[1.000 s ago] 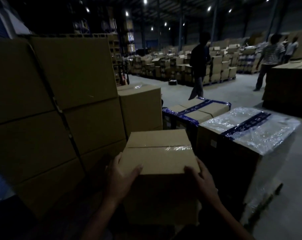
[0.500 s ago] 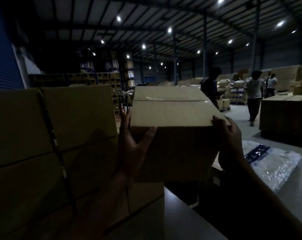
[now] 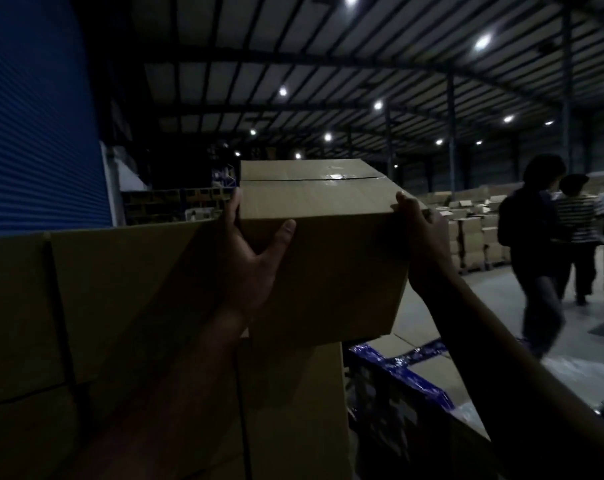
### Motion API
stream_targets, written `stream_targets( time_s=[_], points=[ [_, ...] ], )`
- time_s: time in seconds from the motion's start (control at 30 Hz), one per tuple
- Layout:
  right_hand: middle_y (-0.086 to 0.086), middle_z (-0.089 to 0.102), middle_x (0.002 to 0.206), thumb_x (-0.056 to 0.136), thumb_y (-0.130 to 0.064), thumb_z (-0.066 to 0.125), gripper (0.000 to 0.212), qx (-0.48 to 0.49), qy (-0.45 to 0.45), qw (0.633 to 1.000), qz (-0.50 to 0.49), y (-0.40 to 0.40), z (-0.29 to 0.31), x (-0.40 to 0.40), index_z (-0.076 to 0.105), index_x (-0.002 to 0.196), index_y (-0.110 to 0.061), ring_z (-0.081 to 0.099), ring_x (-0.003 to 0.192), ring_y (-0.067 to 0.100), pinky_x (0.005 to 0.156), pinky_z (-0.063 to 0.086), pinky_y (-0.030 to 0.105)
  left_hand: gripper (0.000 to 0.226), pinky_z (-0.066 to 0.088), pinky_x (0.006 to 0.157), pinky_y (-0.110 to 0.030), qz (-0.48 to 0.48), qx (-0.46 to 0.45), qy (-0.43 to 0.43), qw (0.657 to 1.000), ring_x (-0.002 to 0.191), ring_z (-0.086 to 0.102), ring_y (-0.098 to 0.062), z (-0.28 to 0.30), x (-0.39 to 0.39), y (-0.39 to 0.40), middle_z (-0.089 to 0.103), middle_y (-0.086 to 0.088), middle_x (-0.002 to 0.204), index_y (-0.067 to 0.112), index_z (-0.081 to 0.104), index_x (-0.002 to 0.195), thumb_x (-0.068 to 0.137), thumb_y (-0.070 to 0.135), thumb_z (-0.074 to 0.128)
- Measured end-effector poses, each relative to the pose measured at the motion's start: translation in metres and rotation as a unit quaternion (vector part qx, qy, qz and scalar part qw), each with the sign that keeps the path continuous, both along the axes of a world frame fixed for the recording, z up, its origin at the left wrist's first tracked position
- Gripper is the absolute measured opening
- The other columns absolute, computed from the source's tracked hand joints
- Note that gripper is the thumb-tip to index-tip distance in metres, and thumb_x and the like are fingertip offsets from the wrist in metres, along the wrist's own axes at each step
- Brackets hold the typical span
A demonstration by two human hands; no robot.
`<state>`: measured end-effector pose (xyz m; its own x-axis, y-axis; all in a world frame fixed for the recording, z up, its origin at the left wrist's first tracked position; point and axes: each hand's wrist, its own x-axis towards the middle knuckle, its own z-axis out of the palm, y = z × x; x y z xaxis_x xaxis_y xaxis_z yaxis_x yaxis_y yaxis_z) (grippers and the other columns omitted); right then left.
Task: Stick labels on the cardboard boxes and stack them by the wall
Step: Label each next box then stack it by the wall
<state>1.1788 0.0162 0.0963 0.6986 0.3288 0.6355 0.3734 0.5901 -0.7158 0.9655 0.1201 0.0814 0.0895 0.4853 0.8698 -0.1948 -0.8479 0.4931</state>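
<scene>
I hold a taped brown cardboard box (image 3: 328,258) up at chest height between both hands. My left hand (image 3: 252,258) grips its left side, thumb spread across the front face and fingers round the left edge. My right hand (image 3: 421,244) grips the right top corner, fingertips curled over the edge. The box hangs just above a lower cardboard box (image 3: 293,410) and next to the tall stack of boxes (image 3: 113,306) on the left, its top roughly level with that stack's top. No label shows on the faces I can see.
A blue shutter wall (image 3: 41,116) rises behind the stack. Boxes with blue tape and plastic wrap (image 3: 414,368) sit low at the right. Two people (image 3: 542,244) walk on the open floor at the right. Pallets of boxes (image 3: 473,233) fill the far hall.
I have lifted the box from near floor level up to the height of the stack top. My view has tilted upward, and the people have moved to the right.
</scene>
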Motion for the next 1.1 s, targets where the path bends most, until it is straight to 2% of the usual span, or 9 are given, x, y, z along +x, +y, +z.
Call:
stream_targets(
  time_s=[0.1,0.2,0.37,0.47,0.6,0.67,0.83,0.97,1.1],
  points=[
    [0.003,0.061,0.083,0.088,-0.05,0.059,0.038,0.001,-0.023,1.0,0.014,0.034,0.019,0.026,0.066,0.09,-0.012,0.06,0.08,0.022,0.062,0.047,0.03,0.084,0.027,0.117,-0.031,0.061,0.028,0.033,0.997,0.143,0.021,-0.005,0.017,0.017,0.02,0.022,0.002,0.162,0.021,0.021,0.155,0.087,0.032,0.071],
    [0.0,0.057,0.077,0.09,-0.047,0.058,0.035,-0.006,-0.026,0.999,0.026,0.068,0.031,0.046,0.061,0.086,-0.013,0.056,0.073,0.016,0.056,0.044,0.025,0.081,0.03,0.116,-0.042,0.094,0.025,0.062,0.993,0.137,0.022,-0.003,0.028,0.034,0.049,0.024,0.004,0.16,0.021,0.025,0.152,0.087,0.037,0.07],
    [0.001,0.053,0.074,0.089,-0.045,0.06,0.033,-0.021,0.007,0.997,0.068,0.127,0.034,0.07,0.058,0.074,-0.015,0.053,0.073,0.019,0.06,0.044,0.033,0.079,0.04,0.109,-0.043,0.158,0.022,0.129,0.979,0.136,0.033,-0.014,0.042,0.045,0.093,0.033,-0.003,0.155,0.022,0.032,0.148,0.084,0.042,0.073],
    [0.0,0.052,0.075,0.088,-0.046,0.06,0.034,-0.032,0.029,0.995,0.085,0.156,0.029,0.081,0.055,0.071,-0.017,0.053,0.075,0.018,0.066,0.045,0.036,0.083,0.046,0.103,-0.047,0.244,0.012,0.182,0.953,0.13,0.046,-0.026,0.05,0.043,0.117,0.048,-0.005,0.143,0.034,0.038,0.14,0.072,0.071,0.068],
    [0.004,0.052,0.078,0.086,-0.051,0.06,0.051,-0.05,0.036,0.993,0.101,0.188,0.023,0.088,0.06,0.085,-0.001,0.051,0.077,0.022,0.068,0.043,0.037,0.082,0.006,0.122,-0.055,0.362,0.039,0.249,0.897,0.128,0.052,-0.026,0.057,0.046,0.139,0.058,-0.003,0.136,0.031,0.042,0.137,0.073,0.082,0.054],
    [0.004,0.053,0.078,0.087,-0.051,0.059,0.046,-0.06,0.036,0.991,0.111,0.201,0.022,0.088,0.06,0.083,-0.004,0.052,0.077,0.021,0.068,0.045,0.037,0.084,-0.002,0.121,-0.055,0.405,0.039,0.275,0.871,0.132,0.048,-0.025,0.059,0.045,0.145,0.057,-0.003,0.138,0.03,0.041,0.137,0.073,0.084,0.048],
    [0.002,0.051,0.075,0.092,-0.049,0.053,0.039,-0.085,0.011,0.989,0.117,0.231,0.017,0.08,0.052,0.073,-0.014,0.05,0.072,0.017,0.064,0.043,0.03,0.088,-0.002,0.119,-0.06,0.453,0.029,0.322,0.831,0.139,0.038,-0.025,0.055,0.033,0.169,0.05,-0.008,0.143,0.031,0.045,0.136,0.069,0.088,0.041],
    [0.006,0.058,0.083,0.088,-0.056,0.052,0.042,-0.099,-0.001,0.988,0.116,0.249,0.014,0.076,0.059,0.078,-0.016,0.059,0.083,0.025,0.076,0.053,0.043,0.087,-0.001,0.119,-0.059,0.496,0.046,0.347,0.794,0.134,0.043,-0.023,0.053,0.023,0.182,0.057,-0.004,0.135,0.031,0.05,0.13,0.069,0.092,0.039],
    [0.002,0.054,0.075,0.09,-0.057,0.051,0.042,-0.095,-0.028,0.989,0.106,0.26,0.01,0.071,0.055,0.071,-0.019,0.055,0.074,0.019,0.066,0.047,0.034,0.091,0.028,0.11,-0.044,0.52,0.059,0.37,0.768,0.113,0.058,-0.026,0.048,0.019,0.189,0.065,-0.007,0.119,0.024,0.052,0.128,0.07,0.092,0.036]
  ],
)
